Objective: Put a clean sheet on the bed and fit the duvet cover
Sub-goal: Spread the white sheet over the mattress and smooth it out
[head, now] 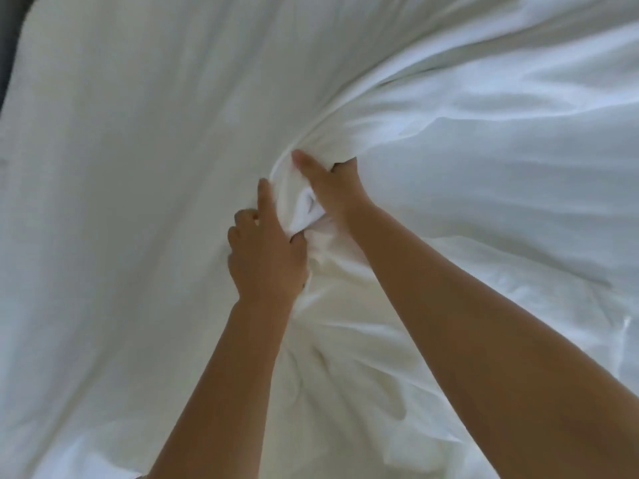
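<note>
Grip: left hand (267,259), right hand (334,189) on bedding (449,150) (bunched)

In my grip the duvet cover (484,167) is plain white, grey-green shading in the folds, brightest white at the small bunched bit. On the left the sheet (121,167) is the same plain white, a touch duller and cooler. Only other colour I see is a dark grey strip (10,46) at the top-left edge.
</note>
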A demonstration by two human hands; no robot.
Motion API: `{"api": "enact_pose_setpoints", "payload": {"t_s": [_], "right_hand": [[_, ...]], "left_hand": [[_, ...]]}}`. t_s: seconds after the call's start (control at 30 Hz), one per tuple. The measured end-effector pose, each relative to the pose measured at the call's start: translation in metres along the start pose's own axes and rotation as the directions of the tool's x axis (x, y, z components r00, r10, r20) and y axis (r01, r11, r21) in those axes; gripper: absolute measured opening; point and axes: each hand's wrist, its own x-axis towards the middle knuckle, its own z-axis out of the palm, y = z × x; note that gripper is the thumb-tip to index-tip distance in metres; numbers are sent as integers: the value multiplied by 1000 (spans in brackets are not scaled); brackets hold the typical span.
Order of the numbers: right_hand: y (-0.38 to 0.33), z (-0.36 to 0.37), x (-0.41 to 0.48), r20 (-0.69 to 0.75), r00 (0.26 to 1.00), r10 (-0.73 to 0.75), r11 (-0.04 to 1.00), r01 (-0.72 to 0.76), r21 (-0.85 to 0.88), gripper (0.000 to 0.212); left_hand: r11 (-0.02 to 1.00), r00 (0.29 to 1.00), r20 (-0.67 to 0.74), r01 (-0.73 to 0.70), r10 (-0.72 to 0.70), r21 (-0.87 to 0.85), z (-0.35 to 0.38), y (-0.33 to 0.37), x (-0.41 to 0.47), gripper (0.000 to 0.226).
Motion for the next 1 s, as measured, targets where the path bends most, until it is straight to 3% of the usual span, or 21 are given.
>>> {"api": "enact_pose_setpoints", "payload": {"t_s": [0.07,0.1,0.17,0.2,0.27,0.37,0.47,0.53,0.63,0.7,0.77,0.87,0.93,1.0], "right_hand": [[9,-27,-17,58,996,-71,981,81,-178,63],[16,-48,-32,55,996,-73,913,89,-398,65],[40,-97,-73,-88,994,-64,600,-32,-800,68],[53,-117,-98,-148,988,-53,497,-102,-862,71],[75,-131,-148,-191,978,82,443,-207,-872,86],[105,-98,-194,-130,945,301,517,-276,-810,104],[116,-43,-216,-98,939,329,708,-314,-633,107],[121,5,-223,-7,953,302,840,-270,-470,90],[124,88,-232,60,966,251,944,-230,-236,35],[123,137,-236,28,962,271,962,-270,-38,30],[119,167,-238,52,937,345,929,-349,123,43],[112,170,-235,148,906,396,889,-419,183,47],[108,151,-228,80,922,379,902,-387,190,48],[105,132,-219,-59,929,365,909,-342,240,53]], "left_hand": [[975,995,73,84,-70,-204,6,7,-35,100],[948,985,136,140,-105,-286,11,11,-54,112],[896,956,242,249,-166,-369,23,13,-89,128],[872,942,275,294,-194,-390,28,12,-102,131],[850,930,308,322,-201,-418,37,8,-120,129],[826,947,311,242,-86,-510,43,-9,-129,115],[842,952,297,95,79,-531,34,-53,-115,108],[887,943,286,-19,170,-462,16,-97,-99,102],[931,935,266,-140,237,-338,-25,-161,-76,89],[945,967,198,-94,161,-313,-49,-194,-65,77],[951,982,187,41,17,-306,-65,-220,-66,74],[945,924,379,162,-44,-285,-75,-246,-93,98],[926,860,502,263,-97,-272,-74,-257,-113,104],[942,872,471,262,-137,-211,-69,-269,-127,75]]}}
